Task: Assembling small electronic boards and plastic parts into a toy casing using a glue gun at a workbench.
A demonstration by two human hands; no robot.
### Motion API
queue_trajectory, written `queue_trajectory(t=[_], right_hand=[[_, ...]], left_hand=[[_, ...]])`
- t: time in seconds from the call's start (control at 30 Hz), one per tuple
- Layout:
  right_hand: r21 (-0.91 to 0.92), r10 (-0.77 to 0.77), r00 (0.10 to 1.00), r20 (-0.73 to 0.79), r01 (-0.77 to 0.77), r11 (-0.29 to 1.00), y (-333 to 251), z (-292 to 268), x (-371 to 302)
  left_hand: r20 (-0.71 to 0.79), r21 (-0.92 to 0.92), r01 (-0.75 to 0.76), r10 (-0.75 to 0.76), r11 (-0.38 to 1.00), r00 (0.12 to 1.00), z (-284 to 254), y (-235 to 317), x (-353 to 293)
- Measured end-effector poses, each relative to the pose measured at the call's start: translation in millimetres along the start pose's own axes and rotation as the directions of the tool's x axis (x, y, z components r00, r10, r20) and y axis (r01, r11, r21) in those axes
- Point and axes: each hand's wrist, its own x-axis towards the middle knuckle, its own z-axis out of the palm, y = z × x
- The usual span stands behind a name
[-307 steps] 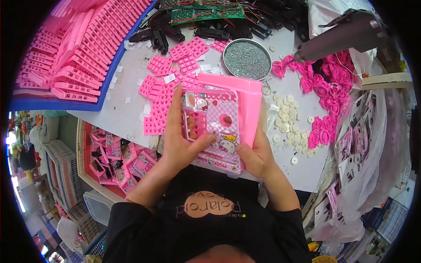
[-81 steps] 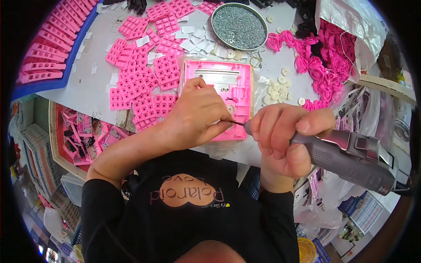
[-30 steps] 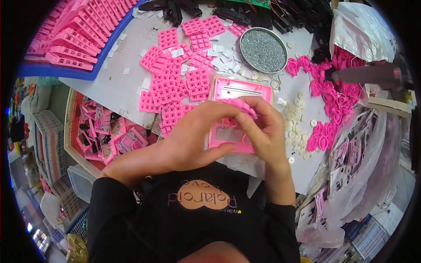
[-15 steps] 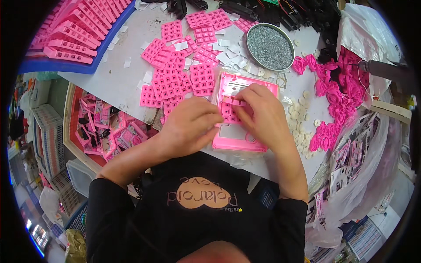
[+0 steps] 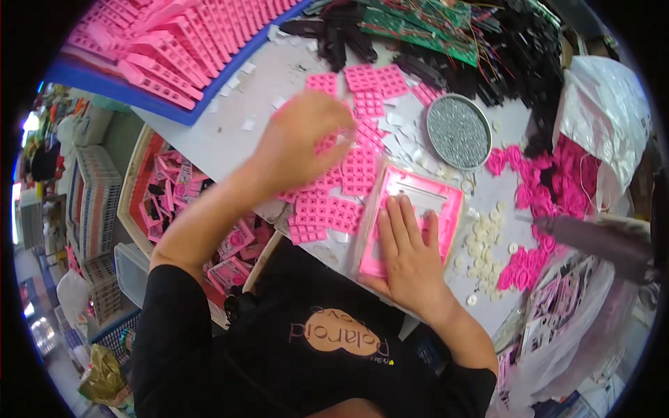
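Note:
My right hand [image 5: 410,268] lies flat, fingers stretched out, on a pink rectangular plastic casing [image 5: 456,209] in front of me. The hand covers much of the casing's middle, so what sits under the palm is hidden. Over a loose pile of pink button mats [image 5: 357,169] to the left hovers my left hand [image 5: 301,139]. Its fingers curve downward but are smeared by motion, and whether it holds anything cannot be made out. Small white paper pieces [image 5: 398,143] lie among the mats.
A round tin of small grey metal pieces [image 5: 458,131] stands beyond the casing. White discs [image 5: 481,240] and magenta plastic parts [image 5: 519,270] lie to the right, beneath a dark rod-shaped tool [image 5: 599,245]. A blue tray [image 5: 198,111] holds pink parts; green circuit boards [image 5: 453,49] lie at the back.
My left hand has left the casing and moved up and left over the button mats. My right hand has flattened onto the casing. The whole view has shifted and tilted.

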Motion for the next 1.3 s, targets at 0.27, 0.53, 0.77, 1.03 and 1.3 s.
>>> queue_trajectory(t=[0.27, 0.53, 0.77, 1.03, 1.3], right_hand=[[0.017, 0.038, 0.999, 0.03, -0.039, 0.999, -2, -5, 0], [0.05, 0.003, 1.0, -0.012, -0.002, 0.999, -2, -4, 2], [0.064, 0.008, 0.999, -0.039, -0.005, 0.998, -1, 0, -3], [0.423, 0.018, 0.842, -0.54, 0.253, 0.87, 37, -36, -5], [0.889, 0.453, 0.884, -0.118, 0.297, -0.348, 36, -42, 22]], left_hand=[[-0.074, 0.226, 0.277, -0.267, 0.934, 0.961, 11, -138, 123], [-0.273, 0.322, 0.773, -0.728, 0.546, 0.629, 61, -221, 234], [-0.241, 0.241, 0.542, -0.491, 0.805, 0.837, 74, -194, 243], [-0.444, 0.319, -0.301, 0.422, 0.899, 0.79, 2, -10, 155], [-0.074, -0.091, -0.357, 0.351, 0.93, 0.934, 1, 92, 21]])
